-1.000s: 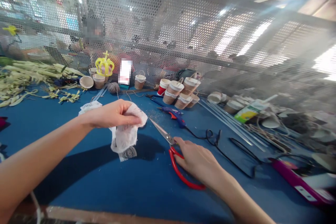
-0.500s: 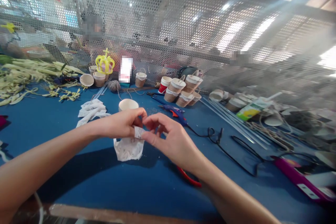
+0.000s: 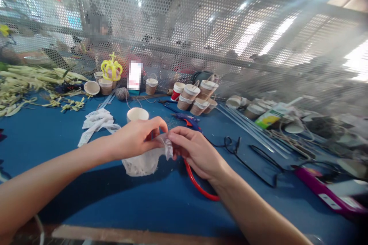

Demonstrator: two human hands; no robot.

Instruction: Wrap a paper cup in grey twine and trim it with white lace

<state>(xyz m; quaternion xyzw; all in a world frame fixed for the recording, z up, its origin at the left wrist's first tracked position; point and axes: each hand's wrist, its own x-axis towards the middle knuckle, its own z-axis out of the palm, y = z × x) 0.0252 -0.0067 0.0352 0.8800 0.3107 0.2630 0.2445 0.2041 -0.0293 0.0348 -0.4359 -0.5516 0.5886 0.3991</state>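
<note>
Between the fingertips of both hands is one end of a thin white lace-like strip. My left hand is closed in a pinch on it, thumb below and fingers curled above. From the other side my right hand grips the same end, its fingertips close to the left ones. The rest of the strip hangs bunched below the left hand, near the tabletop. Just behind my left hand stands a white-rimmed cup, its lower part hidden. A curved red tool handle lies partly under my right hand.
A crumpled white strip lies left of the cup. Behind are a blue glue gun with a black cord, several wrapped cups, a yarn ball and a yellow crown. Clear sticks and a purple power strip lie right.
The hands have shifted slightly right and the strip's end is now pinched between both hands, with a small piece hanging down. More of the red handle shows.
</note>
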